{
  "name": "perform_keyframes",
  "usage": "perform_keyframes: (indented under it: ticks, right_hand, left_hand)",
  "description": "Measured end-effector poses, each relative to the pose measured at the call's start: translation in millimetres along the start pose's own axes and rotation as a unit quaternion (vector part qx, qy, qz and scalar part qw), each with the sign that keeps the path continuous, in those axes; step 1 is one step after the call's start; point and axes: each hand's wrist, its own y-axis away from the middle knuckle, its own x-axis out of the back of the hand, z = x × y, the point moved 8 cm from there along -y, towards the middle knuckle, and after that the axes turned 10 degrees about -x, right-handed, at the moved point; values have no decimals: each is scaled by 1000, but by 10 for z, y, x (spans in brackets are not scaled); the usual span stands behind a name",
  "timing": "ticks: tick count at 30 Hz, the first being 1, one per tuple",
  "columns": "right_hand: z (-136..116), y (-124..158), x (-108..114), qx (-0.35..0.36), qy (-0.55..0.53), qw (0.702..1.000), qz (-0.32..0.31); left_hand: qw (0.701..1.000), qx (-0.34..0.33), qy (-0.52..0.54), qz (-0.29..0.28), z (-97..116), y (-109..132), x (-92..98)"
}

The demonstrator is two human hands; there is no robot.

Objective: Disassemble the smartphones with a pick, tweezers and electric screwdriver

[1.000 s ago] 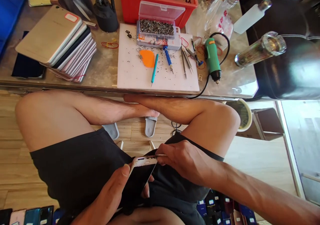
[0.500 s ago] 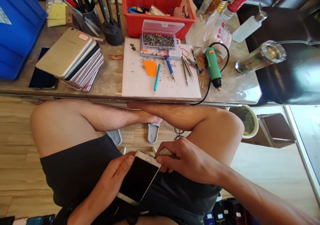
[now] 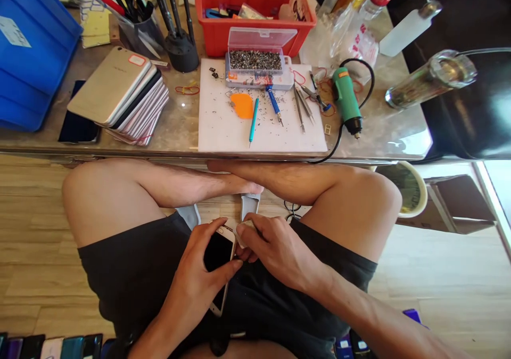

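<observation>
A white-framed phone (image 3: 217,252) is held over the lap, screen up; it is gripped by the left hand (image 3: 199,260), with the thumb at its right long edge and a finger at its far end; its long axis is directed from the body towards the bench (image 3: 180,127), the far end leaning slightly right; a small pale piece (image 3: 240,238) is pinched by the right hand (image 3: 275,250) just beside the phone's far right corner; the phone is thus placed to that hand's left, though contact cannot be told; beyond, a teal pen-shaped tool (image 3: 254,120) and a blue screwdriver (image 3: 273,100) are laid on a white mat (image 3: 223,135); right of it, a green electric driver (image 3: 345,95) is set.
</observation>
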Motion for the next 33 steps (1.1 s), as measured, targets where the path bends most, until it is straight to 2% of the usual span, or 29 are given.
perform_keyframes:
  ticks: [4,7,13,17,22,26,33]
  right_hand:
    - [-1,-15,44,0,95,987,131]
    - [81,-31,-62,-22,125,974,187]
    - [225,-25,-517,9,179,971,160]
    - [191,-24,-553,20,206,967,150]
    - [42,-73,-511,39,286,945,154]
    - [-3,-59,-592,43,353,924,143]
    - [306,222,-824,4,320,944,84]
  left_hand:
    - [998,20,58,13,-43,-36,37]
    - [996,30,63,49,-89,5,103]
    - [986,74,42,141,-229,180,211]
    - [981,65,48,179,-197,164,228]
    - [979,58,48,192,-173,153,219]
    - [974,64,49,209,-192,199,217]
    - [977,79,16,196,-273,173,200]
